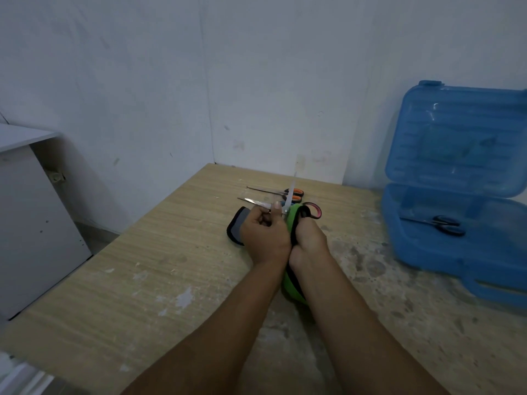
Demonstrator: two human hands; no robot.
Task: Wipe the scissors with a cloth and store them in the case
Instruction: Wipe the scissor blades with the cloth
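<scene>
Pink-handled scissors [291, 192] are held up over the middle of the surface [142, 280], blades spread wide (one points straight up). Left grip [263, 232] is curled round the lower blade. Right grip [309, 238] is clamped on the green cloth [293, 283] at the handles. The blue case [422, 260] sits open at the right edge, black scissors [445, 223] inside. A wide stretch of surface runs to the left edge.

Pink-handled scissors [291, 192]: held raised, blades spread, one pointed up, one pointed left.
Cloth [293, 285]: green, black-edged, draped beneath the handles.
Orange-handled scissors [295, 195]: laid flat just behind.
Black scissors [446, 223]: laid in the case.
Case [427, 252]: blue, translucent, opened, lid stood upright.
</scene>
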